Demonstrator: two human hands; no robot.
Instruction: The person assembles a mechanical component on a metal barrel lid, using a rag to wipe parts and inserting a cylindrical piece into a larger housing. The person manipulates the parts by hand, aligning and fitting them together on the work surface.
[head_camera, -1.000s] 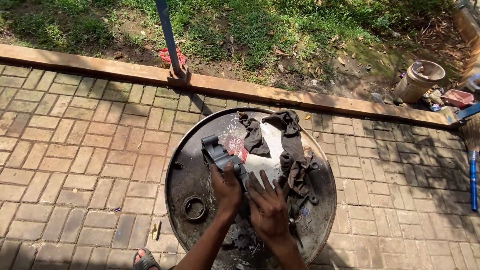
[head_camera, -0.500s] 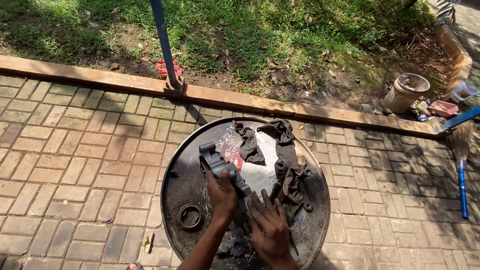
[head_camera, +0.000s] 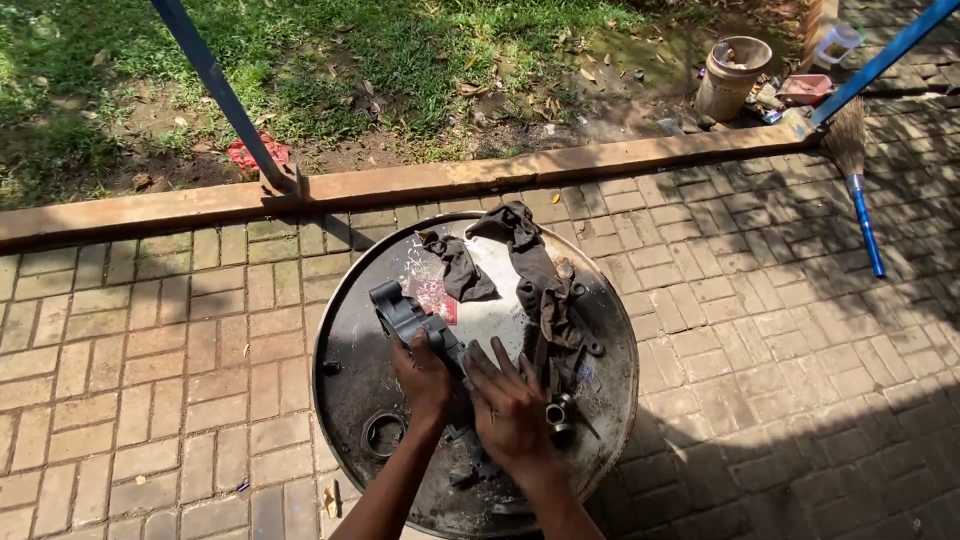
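A round metal drum top (head_camera: 345, 385) stands on a brick pavement. My left hand (head_camera: 422, 378) grips the near end of a dark grey cast metal part (head_camera: 400, 313) lying on the drum. Flat beside it, my right hand (head_camera: 509, 406) presses down on the drum surface with its fingers spread, next to a small metal fitting (head_camera: 557, 412). Dark greasy rags (head_camera: 530, 270) lie across the far half of the drum, and a crumpled clear plastic bag with red print (head_camera: 432, 290) sits under the part. A dark ring (head_camera: 382, 433) lies near the drum's left edge.
A wooden curb (head_camera: 480, 175) separates the bricks from grass. A slanted blue pole (head_camera: 222, 90) stands at the curb, another blue pole (head_camera: 885, 55) at top right. A broom with a blue handle (head_camera: 862, 200) lies right. A bucket (head_camera: 733, 75) and a red tray (head_camera: 803, 88) stand beyond the curb.
The view has swung left and down slightly, so the drum sits more centrally. My hands keep their hold on the metal part and their place on the drum.
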